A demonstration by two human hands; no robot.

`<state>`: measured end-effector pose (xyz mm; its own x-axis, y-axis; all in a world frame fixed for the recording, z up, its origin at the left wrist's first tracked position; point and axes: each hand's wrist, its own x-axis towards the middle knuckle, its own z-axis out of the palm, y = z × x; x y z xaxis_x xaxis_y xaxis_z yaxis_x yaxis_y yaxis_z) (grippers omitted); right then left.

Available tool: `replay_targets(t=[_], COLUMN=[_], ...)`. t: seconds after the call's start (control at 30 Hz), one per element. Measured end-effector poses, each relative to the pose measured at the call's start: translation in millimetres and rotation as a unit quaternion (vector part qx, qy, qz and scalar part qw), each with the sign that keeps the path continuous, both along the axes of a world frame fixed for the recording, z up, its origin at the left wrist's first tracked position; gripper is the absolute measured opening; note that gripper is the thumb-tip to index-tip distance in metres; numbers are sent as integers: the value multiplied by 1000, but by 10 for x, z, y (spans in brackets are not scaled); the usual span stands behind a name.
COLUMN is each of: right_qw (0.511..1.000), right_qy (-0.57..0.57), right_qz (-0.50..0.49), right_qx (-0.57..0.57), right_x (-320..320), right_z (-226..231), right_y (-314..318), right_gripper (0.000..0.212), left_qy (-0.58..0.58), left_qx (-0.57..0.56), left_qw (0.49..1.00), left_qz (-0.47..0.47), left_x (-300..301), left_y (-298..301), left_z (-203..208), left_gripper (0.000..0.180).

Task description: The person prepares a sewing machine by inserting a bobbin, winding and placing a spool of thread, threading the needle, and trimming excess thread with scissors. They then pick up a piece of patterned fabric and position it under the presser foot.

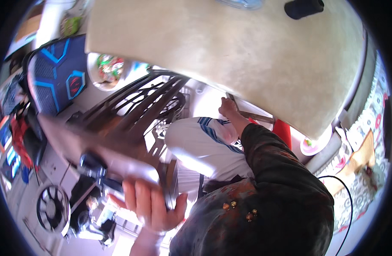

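Observation:
A brown wooden chair (155, 102) with a slatted back stands tilted across the left middle, its near curved rail blurred. At the rail's lower end my left hand (151, 205) is wrapped round the chair's frame, fingers on one side and thumb on the other. My right arm in a dark patterned sleeve reaches forward, and my right hand (227, 107) is closed just below the table edge, beside a brown wooden bar (258, 116). What it grips, if anything, is hidden. My legs in pale trousers with blue stripes (204, 145) are between the two hands.
A beige-covered table (230, 47) fills the top, with a black cylindrical object (304, 8) and clear plastic (243, 3) on it. Left are a dark blue-trimmed case (59, 72), a bin with wrappers (108, 70) and a fan (53, 208). Right is a sofa with patterned cloth (362, 200).

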<state>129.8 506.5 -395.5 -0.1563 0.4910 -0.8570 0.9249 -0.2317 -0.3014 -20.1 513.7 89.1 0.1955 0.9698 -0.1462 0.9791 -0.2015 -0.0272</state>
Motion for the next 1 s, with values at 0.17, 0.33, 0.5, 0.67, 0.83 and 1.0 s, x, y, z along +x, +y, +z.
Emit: replay_targets(t=[0.17, 0.33, 0.5, 0.67, 0.83, 1.0], right_qw=[984, 969, 942, 927, 883, 799], right_qy=[112, 212, 285, 224, 253, 269], right_qz=[-43, -29, 63, 212, 326, 522], right_qx=[129, 123, 168, 214, 224, 130], right_x=[-81, -195, -269, -212, -53, 74], right_z=[90, 764, 1276, 1957, 2504, 3153], right_y=[223, 405, 364, 381, 442, 173], right_gripper=[47, 42, 36, 36, 30, 25], left_qy=[-41, -85, -32, -16, -165, -440], left_qx=[89, 195, 282, 297, 376, 316], left_qw=[995, 976, 958, 955, 912, 834], left_qz=[-9, 41, 38, -2, -20, 105], left_x=[-1, 26, 44, 313, 576, 673], left_y=[216, 37, -170, -400, -1186, -2456], left_z=[-12, -55, -157, 5, 392, 681], left_gripper=[73, 78, 73, 76, 70, 48])
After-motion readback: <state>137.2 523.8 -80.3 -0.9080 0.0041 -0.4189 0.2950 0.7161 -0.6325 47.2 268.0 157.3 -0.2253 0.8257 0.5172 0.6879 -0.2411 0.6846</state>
